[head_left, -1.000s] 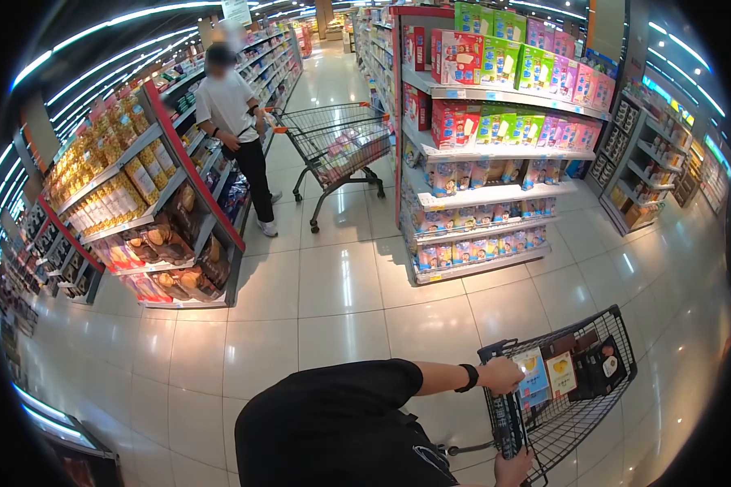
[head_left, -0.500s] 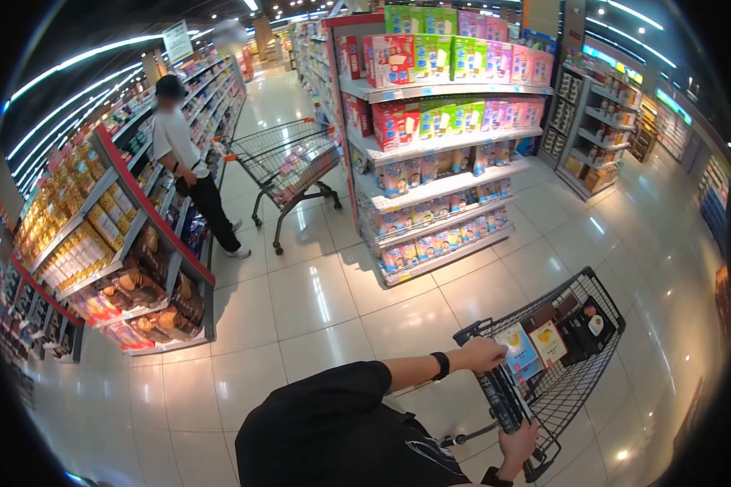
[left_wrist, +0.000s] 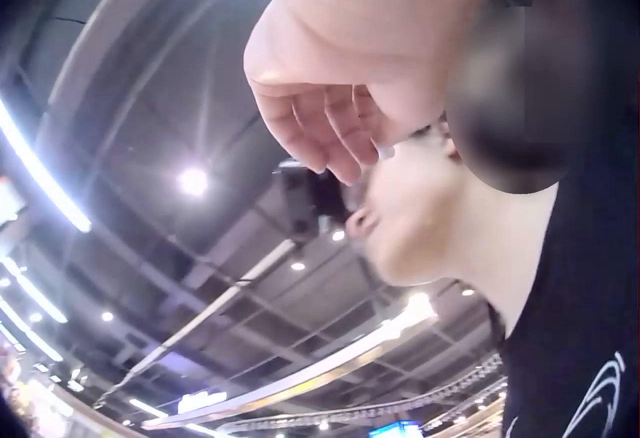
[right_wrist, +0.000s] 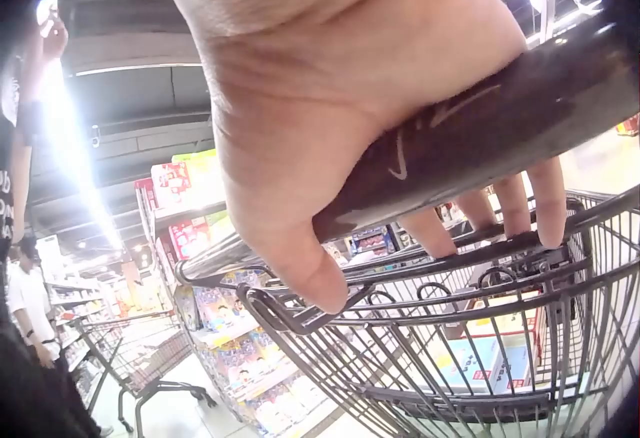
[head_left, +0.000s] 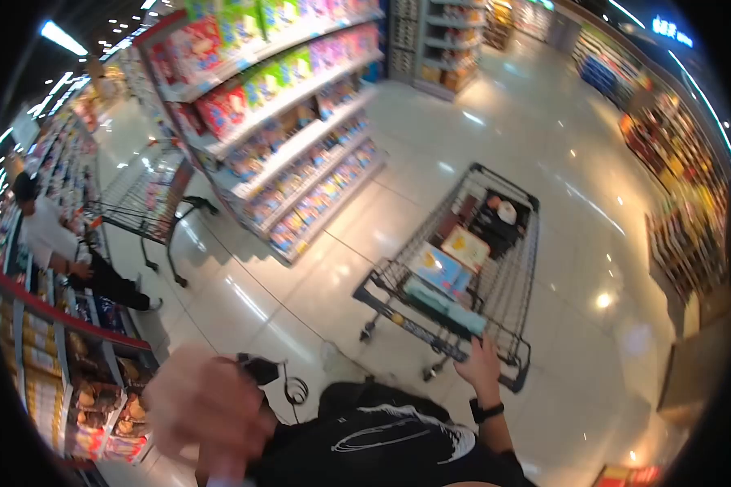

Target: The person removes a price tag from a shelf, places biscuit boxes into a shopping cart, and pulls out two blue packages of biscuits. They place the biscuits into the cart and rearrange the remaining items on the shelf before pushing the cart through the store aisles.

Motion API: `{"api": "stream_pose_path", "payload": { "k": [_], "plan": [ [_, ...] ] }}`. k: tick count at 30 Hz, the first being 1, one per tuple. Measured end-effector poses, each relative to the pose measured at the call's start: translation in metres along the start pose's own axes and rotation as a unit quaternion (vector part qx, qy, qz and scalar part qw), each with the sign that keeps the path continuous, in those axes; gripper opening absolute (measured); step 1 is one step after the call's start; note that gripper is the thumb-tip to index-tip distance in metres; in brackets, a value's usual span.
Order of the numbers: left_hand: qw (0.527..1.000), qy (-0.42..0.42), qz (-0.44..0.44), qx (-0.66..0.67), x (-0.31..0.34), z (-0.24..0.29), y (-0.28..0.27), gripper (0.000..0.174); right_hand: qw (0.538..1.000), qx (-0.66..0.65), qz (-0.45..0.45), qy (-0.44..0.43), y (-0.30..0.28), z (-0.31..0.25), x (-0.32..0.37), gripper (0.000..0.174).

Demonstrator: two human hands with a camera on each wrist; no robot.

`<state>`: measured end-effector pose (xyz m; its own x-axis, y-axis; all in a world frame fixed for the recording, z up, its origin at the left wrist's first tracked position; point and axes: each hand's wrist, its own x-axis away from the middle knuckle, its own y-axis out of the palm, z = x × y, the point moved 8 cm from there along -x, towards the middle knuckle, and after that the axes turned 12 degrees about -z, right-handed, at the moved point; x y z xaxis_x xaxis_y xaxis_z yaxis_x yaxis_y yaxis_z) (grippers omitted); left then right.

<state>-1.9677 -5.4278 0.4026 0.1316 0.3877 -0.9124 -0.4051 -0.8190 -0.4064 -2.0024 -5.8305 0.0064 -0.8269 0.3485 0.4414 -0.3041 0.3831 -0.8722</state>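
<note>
My right hand (head_left: 481,372) grips the right end of the shopping cart (head_left: 367,299) handle. In the right wrist view the thumb and fingers curl round the dark handle bar (right_wrist: 440,163). A blue box (head_left: 435,274), a white-and-yellow box (head_left: 465,247) and a black package (head_left: 508,221) lie in the cart. My left hand (head_left: 207,406) is off the handle, blurred and raised close to the head camera. The left wrist view has this hand (left_wrist: 350,68) in front of the face, fingers loosely bent beside a dark device (left_wrist: 300,198), with nothing seen in them.
A shelf unit (head_left: 309,174) with colourful packs stands ahead to the left of the cart. Beyond it are a second cart (head_left: 142,203) and a person (head_left: 53,235) in a white top. Bottles and bags fill a shelf (head_left: 73,373) at the near left. Tiled floor (head_left: 577,268) stretches to the right.
My left hand has left the cart handle and come up near the head. The view has turned right, so the shelves and the person shift left. The right hand stays on the handle.
</note>
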Motion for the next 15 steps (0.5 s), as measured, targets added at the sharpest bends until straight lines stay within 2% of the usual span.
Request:
{"api": "stream_pose_path", "payload": {
  "k": [1,3,6,7,9,11,13,15],
  "plan": [
    [0.994,0.088,0.049,0.051,0.000,0.017,0.001,0.008,1.000,-0.005,0.002,-0.008,-0.001,-0.001,0.000,0.075],
    [0.988,0.086,0.118,0.052,-0.042,0.016,0.013,0.013,1.000,0.020,-0.002,-0.006,-0.002,-0.003,-0.001,0.075],
    [0.968,0.103,0.190,0.127,-0.046,0.015,0.010,0.006,1.000,0.030,-0.004,0.004,-0.009,-0.007,0.003,0.074],
    [0.967,0.095,0.198,0.130,-0.037,0.029,0.003,0.006,1.000,0.026,-0.007,0.006,-0.010,-0.010,0.006,0.074],
    [0.949,0.126,0.270,-0.102,-0.004,0.096,-0.025,0.005,0.999,0.035,-0.014,0.004,-0.006,-0.009,0.005,0.075],
    [0.947,0.130,0.272,-0.113,-0.002,0.103,-0.033,0.005,0.999,0.042,-0.002,0.004,-0.005,-0.007,0.004,0.076],
    [0.967,0.160,0.181,-0.082,-0.017,0.087,-0.024,0.011,0.999,0.039,-0.007,0.009,-0.004,-0.007,0.008,0.075],
    [0.964,0.148,0.174,-0.134,-0.024,0.084,-0.015,0.015,0.999,0.032,-0.007,0.012,-0.006,-0.008,0.006,0.075]
  ]
}}
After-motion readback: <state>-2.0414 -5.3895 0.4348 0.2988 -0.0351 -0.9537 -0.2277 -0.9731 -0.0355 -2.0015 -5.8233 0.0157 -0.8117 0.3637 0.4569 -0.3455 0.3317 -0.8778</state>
